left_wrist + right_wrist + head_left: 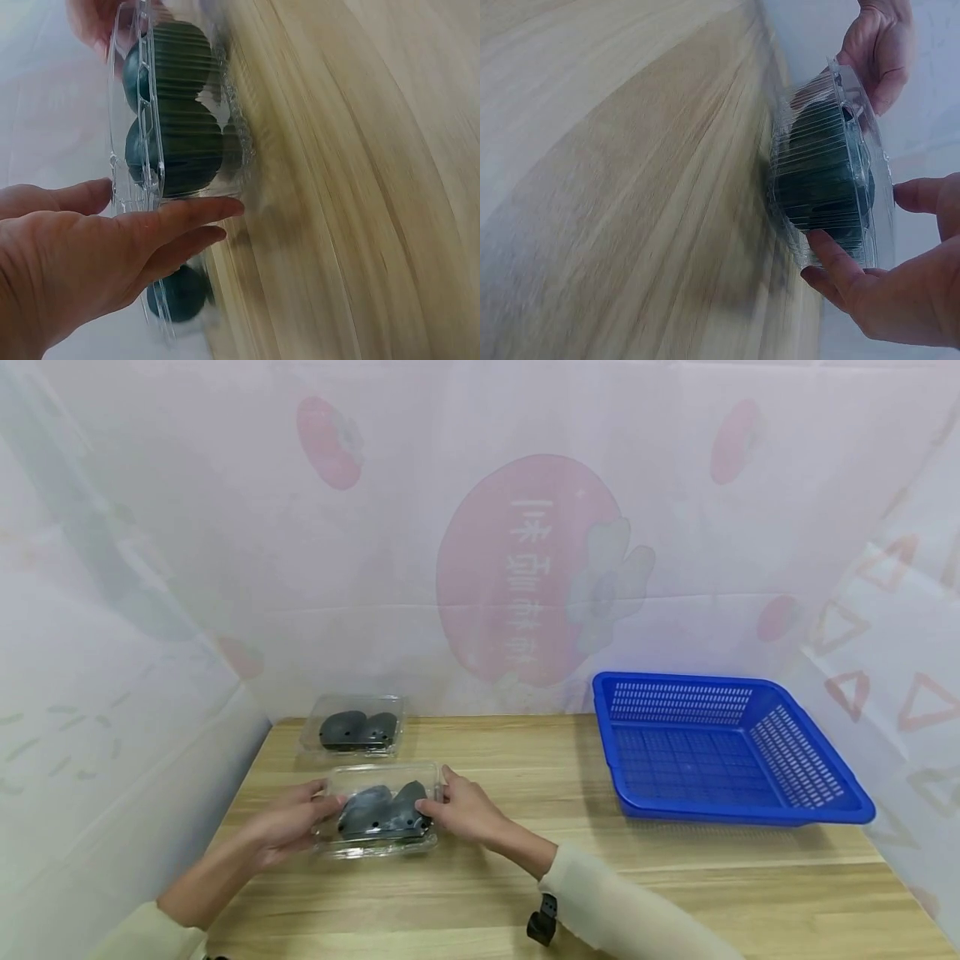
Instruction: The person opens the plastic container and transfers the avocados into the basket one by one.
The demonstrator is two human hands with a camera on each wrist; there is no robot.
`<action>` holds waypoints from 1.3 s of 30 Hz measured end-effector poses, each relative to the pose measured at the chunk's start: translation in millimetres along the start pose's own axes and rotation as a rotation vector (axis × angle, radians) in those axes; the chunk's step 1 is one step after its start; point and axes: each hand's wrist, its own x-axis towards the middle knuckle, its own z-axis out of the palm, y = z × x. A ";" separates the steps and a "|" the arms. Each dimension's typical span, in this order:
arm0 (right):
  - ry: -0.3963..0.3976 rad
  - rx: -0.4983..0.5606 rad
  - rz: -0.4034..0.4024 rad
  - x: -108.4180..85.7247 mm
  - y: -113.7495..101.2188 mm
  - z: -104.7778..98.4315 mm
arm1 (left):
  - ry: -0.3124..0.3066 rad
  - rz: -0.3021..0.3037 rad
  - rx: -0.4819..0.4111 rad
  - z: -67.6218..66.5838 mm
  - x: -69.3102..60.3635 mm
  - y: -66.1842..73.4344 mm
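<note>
A clear plastic clamshell box (382, 850) with two dark green rounded objects (366, 810) inside is between my hands, low over the wooden table. Whether its base touches the wood I cannot tell. My left hand (288, 822) grips its left end, thumb at the lid and fingers along the side wall, as the left wrist view shows. On the opposite end my right hand (468, 808) holds it, thumb over the top edge; in the right wrist view its fingers (836, 262) lie against the ribbed wall. The lid looks closed.
Behind it, at the table's back left, stands a second clear clamshell box (315, 739) with similar dark green objects. A blue plastic basket (738, 814) with slotted walls sits at the right. Printed white sheeting (405, 527) encloses the wooden table (517, 760) at the back and sides.
</note>
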 end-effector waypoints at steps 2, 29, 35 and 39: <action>0.016 0.005 0.000 -1.5 2.6 -5.2 | -0.003 0.016 -0.007 6.8 2.5 1.7; 0.217 0.016 0.089 -16.9 44.1 -72.8 | -0.097 0.070 -0.199 87.2 60.5 28.9; 0.261 0.012 0.110 -21.1 53.8 -79.2 | -0.100 0.055 -0.219 100.7 70.5 30.8; 0.291 -0.003 0.107 -22.6 60.2 -85.4 | -0.101 0.055 -0.214 108.2 76.3 32.3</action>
